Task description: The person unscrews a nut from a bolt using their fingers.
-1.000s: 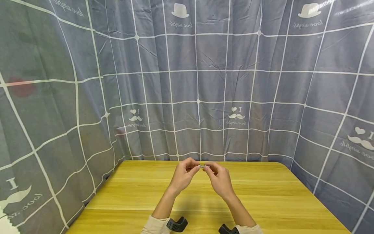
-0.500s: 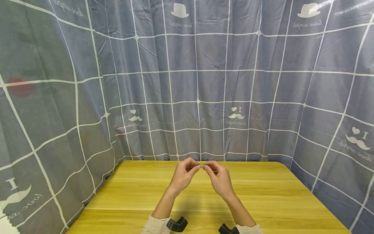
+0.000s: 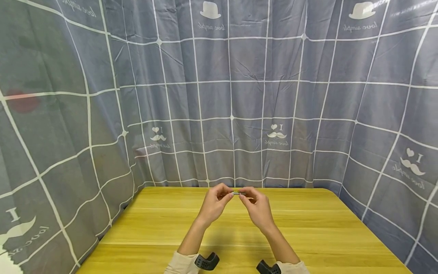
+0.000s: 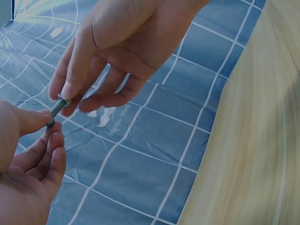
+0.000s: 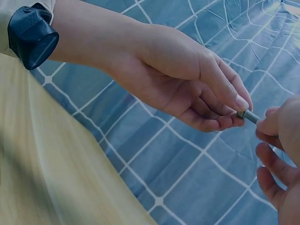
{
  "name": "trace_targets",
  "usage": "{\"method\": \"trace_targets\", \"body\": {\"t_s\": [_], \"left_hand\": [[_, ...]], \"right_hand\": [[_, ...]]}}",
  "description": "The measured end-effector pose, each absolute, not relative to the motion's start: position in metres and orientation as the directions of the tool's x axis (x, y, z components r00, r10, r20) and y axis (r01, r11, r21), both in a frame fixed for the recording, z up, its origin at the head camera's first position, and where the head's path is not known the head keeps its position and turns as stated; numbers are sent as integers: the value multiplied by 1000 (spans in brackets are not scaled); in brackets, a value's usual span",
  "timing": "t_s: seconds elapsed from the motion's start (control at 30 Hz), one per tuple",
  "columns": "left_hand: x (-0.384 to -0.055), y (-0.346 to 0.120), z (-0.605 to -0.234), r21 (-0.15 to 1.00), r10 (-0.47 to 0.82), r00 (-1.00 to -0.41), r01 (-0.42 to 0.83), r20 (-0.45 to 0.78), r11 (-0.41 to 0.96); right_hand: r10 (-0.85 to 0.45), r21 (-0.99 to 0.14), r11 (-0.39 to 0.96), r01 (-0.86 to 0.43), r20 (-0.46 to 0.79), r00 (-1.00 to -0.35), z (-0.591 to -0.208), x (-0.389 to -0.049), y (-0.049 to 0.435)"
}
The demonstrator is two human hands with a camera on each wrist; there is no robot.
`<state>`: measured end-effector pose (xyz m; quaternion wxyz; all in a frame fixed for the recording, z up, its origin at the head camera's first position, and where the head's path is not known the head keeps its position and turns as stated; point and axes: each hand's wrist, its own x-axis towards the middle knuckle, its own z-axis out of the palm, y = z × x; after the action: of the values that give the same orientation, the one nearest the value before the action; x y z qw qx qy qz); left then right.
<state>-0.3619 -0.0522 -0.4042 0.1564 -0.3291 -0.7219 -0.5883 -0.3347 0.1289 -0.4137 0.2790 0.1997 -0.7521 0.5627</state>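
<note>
A small metal bolt with a threaded shank is held between both hands, above the far part of the table. My left hand pinches its head end between thumb and fingertips. At the other end, the thumb and index finger of my right hand pinch what looks like a nut, mostly covered by the fingertips. In the right wrist view the bolt's shank bridges the gap between the two sets of fingertips. The remaining fingers of both hands are loosely bent.
A yellow wood-grain table lies beneath the forearms. Grey-blue checked curtains hang behind it and along both sides. Black devices sit at both wrists, one at the left cuff and one at the right cuff.
The right fingertips have shifted slightly at their end of the bolt, and a little more of it shows between the hands. Both arms stay nearly in place; the head view has tipped slightly.
</note>
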Motion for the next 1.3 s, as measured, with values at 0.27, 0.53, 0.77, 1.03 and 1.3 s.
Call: {"method": "trace_targets", "body": {"t_s": [0.27,0.53,0.77,1.03,1.3], "left_hand": [[-361,-53,-403,739,289,-726,668,624,82],[-329,-52,-375,749,288,-735,657,613,83],[-330,-52,-376,743,295,-728,665,619,83],[-331,-50,-375,742,299,-726,666,619,80],[-330,-50,-375,744,294,-731,662,616,87]], "right_hand": [[40,-761,316,-566,607,-794,-413,-335,129],[26,-769,280,-575,605,-796,-412,-334,128],[51,-769,310,-559,600,-798,-412,-334,128],[25,-766,299,-569,603,-798,-411,-334,128],[10,-724,336,-603,643,-766,-413,-335,128]]}}
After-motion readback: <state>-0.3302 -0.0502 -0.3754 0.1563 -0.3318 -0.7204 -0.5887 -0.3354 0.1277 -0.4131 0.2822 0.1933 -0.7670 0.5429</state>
